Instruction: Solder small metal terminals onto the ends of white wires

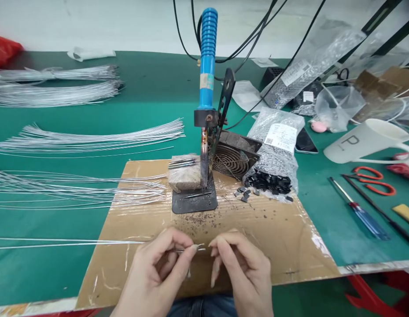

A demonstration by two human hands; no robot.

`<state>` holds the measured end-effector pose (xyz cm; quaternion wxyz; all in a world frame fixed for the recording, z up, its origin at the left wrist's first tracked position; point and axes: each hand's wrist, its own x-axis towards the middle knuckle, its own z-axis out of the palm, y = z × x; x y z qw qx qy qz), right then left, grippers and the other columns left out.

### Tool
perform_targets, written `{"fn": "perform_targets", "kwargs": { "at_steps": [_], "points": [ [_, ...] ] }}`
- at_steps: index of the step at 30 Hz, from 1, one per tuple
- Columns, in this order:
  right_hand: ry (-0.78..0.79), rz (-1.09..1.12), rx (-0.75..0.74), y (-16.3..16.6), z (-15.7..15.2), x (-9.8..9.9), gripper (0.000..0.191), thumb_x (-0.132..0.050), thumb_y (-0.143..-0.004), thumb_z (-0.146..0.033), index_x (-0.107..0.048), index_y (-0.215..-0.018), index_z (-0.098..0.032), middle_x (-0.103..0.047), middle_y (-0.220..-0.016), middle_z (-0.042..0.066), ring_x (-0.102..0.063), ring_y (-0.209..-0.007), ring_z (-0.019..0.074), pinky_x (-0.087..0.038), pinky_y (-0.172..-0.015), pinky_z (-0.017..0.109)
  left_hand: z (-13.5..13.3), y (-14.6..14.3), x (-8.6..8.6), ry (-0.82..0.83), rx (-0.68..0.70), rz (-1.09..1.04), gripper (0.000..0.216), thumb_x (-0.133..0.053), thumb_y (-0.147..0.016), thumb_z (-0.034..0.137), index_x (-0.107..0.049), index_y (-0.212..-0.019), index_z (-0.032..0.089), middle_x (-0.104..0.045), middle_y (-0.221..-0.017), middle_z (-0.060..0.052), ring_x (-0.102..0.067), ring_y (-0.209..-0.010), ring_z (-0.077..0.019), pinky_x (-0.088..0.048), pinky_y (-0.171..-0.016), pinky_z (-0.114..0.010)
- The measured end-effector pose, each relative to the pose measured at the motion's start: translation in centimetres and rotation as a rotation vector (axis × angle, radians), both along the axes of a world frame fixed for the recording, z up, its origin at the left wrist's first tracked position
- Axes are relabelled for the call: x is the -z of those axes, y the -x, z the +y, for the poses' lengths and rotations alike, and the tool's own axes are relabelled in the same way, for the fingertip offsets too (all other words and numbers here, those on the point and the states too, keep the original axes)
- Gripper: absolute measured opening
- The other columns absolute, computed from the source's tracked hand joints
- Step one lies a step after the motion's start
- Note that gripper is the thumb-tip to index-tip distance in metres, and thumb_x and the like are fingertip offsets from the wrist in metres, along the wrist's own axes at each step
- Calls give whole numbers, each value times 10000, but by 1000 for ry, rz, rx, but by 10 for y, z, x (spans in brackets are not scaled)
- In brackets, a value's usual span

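My left hand (156,270) pinches the end of a thin white wire (75,242) that runs off to the left across the cardboard sheet (273,237). Facing it, my right hand (242,266) has its fingertips curled together at the bared wire tip; whether it holds anything there is too small to tell. Just beyond both hands stands a blue-handled soldering iron (207,61) clamped upright in a black metal stand (194,200), with a worn block (184,176) beside its tip.
Bundles of white wires (59,141) lie across the green table at left. An open bag of small black parts (272,176) and a fan grille (232,158) sit right of the stand. Further right are a white mug (366,141), red scissors (376,180) and a blue screwdriver (362,215).
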<state>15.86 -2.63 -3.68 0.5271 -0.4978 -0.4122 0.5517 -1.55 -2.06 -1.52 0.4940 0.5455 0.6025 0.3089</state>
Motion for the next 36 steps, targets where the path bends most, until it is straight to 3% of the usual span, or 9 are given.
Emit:
{"fn": "perform_targets", "kwargs": {
  "at_steps": [4, 10, 15, 26, 36],
  "points": [
    [76, 200, -15, 12, 0, -2, 203, -717, -972, -404, -838, -944, -244, -680, -832, 8, -593, -468, 56, -497, -439, 152, 2, 0, -3, 12, -1, -26, 311, -603, -981, 474, -679, -828, 214, -589, -711, 12, -486, -600, -113, -380, -539, -188],
    [153, 358, -29, 15, 2, -3, 196, -837, -867, -414, -861, -875, -219, -683, -825, 21, -592, -425, 44, -481, -384, 120, 2, -8, -9, 32, -94, -89, 313, -657, -941, 464, -685, -768, 204, -574, -662, 24, -460, -581, -107, -372, -542, -184],
    [193, 412, -26, 15, 3, -4, 179, -875, -835, -368, -842, -808, -194, -673, -773, 3, -588, -398, 36, -457, -368, 105, 0, -13, -15, 59, -143, -111, 307, -657, -933, 454, -688, -765, 199, -557, -674, 24, -439, -595, -110, -327, -557, -211],
    [211, 422, -83, 8, 4, -5, 198, -873, -843, -378, -836, -816, -185, -668, -762, -2, -581, -397, 24, -429, -376, 100, -2, -13, -15, 76, -97, -80, 345, -638, -934, 488, -670, -756, 194, -513, -660, 31, -375, -585, -109, -259, -547, -235],
    [259, 440, -234, -7, 10, -3, 179, -881, -838, -326, -812, -794, -166, -679, -707, -3, -591, -399, 51, -428, -373, 123, 2, -7, -16, 61, -29, -38, 324, -673, -910, 452, -658, -708, 199, -453, -612, 39, -295, -563, -113, -252, -507, -220]
  ]
}}
